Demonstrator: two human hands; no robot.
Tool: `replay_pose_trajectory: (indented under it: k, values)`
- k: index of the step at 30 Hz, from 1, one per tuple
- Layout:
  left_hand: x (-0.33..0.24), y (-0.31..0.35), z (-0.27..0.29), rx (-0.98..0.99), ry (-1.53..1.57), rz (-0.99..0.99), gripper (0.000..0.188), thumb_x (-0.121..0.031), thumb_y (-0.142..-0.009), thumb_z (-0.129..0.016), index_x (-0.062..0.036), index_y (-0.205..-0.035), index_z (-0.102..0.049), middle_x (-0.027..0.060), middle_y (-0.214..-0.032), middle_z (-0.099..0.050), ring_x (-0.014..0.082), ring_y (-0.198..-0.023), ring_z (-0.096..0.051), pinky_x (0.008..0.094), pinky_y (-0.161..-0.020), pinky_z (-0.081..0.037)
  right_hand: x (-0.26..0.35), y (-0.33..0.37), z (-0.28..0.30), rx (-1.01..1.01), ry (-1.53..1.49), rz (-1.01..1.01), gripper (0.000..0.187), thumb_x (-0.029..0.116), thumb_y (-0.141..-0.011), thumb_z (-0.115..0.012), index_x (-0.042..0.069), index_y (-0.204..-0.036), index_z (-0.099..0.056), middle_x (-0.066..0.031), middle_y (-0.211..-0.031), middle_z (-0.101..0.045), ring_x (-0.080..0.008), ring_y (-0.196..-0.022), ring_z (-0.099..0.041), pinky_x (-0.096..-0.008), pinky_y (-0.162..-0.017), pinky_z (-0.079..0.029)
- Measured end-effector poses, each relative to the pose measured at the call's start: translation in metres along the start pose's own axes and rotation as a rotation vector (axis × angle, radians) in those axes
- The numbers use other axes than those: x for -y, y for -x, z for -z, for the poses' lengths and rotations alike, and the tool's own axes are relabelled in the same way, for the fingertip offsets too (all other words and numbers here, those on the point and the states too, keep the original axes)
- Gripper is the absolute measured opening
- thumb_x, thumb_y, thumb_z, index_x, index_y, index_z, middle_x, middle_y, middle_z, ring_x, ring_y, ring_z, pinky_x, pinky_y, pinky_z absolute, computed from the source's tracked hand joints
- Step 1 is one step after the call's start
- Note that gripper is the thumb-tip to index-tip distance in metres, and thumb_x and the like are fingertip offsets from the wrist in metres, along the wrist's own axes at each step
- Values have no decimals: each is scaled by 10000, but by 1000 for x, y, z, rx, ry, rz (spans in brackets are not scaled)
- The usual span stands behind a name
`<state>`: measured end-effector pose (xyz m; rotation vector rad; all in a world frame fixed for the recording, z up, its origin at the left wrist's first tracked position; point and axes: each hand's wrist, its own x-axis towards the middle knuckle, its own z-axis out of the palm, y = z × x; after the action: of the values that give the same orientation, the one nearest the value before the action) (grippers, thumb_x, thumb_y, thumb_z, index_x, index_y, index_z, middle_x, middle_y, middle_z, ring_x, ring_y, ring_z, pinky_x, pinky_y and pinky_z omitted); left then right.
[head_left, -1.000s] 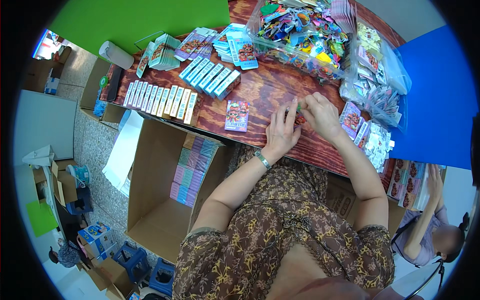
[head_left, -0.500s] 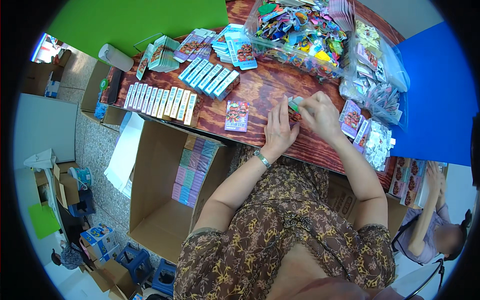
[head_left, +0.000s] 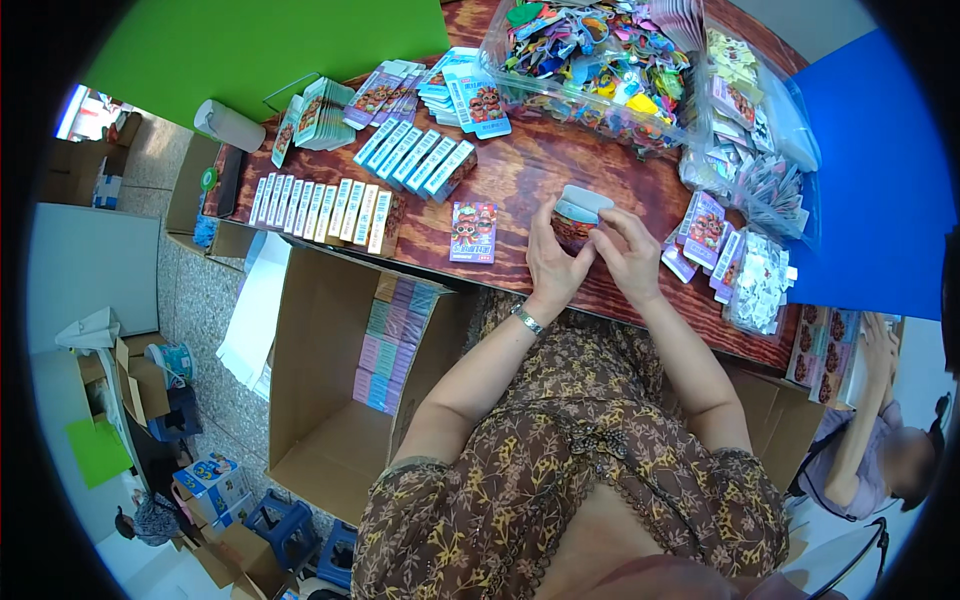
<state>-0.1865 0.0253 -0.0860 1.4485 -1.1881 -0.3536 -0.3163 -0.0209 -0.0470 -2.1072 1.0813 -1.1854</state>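
Note:
A small cardboard box [head_left: 574, 230] with pictures on its front is between my hands, its pale top flap [head_left: 586, 197] standing up. My left hand [head_left: 556, 258] grips the left side with the fingers curled round it. On the other side my right hand [head_left: 630, 258] holds the right edge, thumb near the front. Just left of them, a purple picture box [head_left: 473, 232] lies flat on the table. To the right, several purple picture boxes [head_left: 704, 228] lie beside a clear bag of small white pieces [head_left: 757, 290].
A clear bin of colourful small pieces [head_left: 600, 70] stands at the back. Two rows of upright boxes [head_left: 325, 210] line the left, with flat cartons [head_left: 328, 112] behind. Below the edge is a large cardboard box [head_left: 330, 400]. Another person [head_left: 870, 440] works at the right.
The box between my hands has come more upright, its flap now plainly visible. My right hand has dropped from above it to its right side.

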Motion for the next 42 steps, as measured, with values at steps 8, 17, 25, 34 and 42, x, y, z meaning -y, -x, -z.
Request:
replay_pose_trajectory:
  k: [8,17,25,34,42]
  values:
    - [13,-3,36,284,-2,-210,605,-88,-827,-811,-48,-1368,-543,179,-1421,-560,295,-1201,-619,369,-953,-533,-24,6,23,120,-122,-126,221,55,-883,-765,44,-1102,-744,-116,-1113,-727,-169,-927,-714,-273,-735,-568]
    - [22,-19,48,488,266,-215,271,-3,-876,-743,-28,-1139,-682,148,-1166,-706,247,-1017,-702,338,-856,-565,-29,14,45,300,-162,-37,230,17,-889,-739,37,-1118,-734,-140,-1170,-715,-214,-999,-707,-312,-808,-565]
    - [9,-27,49,495,166,-260,251,8,-861,-750,-18,-1099,-676,140,-1043,-698,276,-929,-694,348,-767,-560,-10,-3,58,488,-187,-54,180,2,-951,-638,18,-1118,-703,-131,-1182,-700,-260,-1073,-690,-337,-894,-553]
    - [10,-27,45,458,200,-234,232,11,-859,-754,-8,-1079,-681,138,-1042,-703,234,-909,-698,313,-711,-561,-34,-53,58,716,-465,-386,208,174,-985,-667,9,-1106,-705,-34,-993,-702,-95,-910,-628,-298,-789,-511]
    - [18,-12,43,425,224,-48,293,-36,-895,-759,-15,-1136,-593,113,-1060,-712,175,-946,-720,293,-790,-603,-3,-46,58,578,-4,226,193,82,-886,-729,69,-1078,-723,-77,-952,-669,-258,-886,-659,-339,-785,-541]
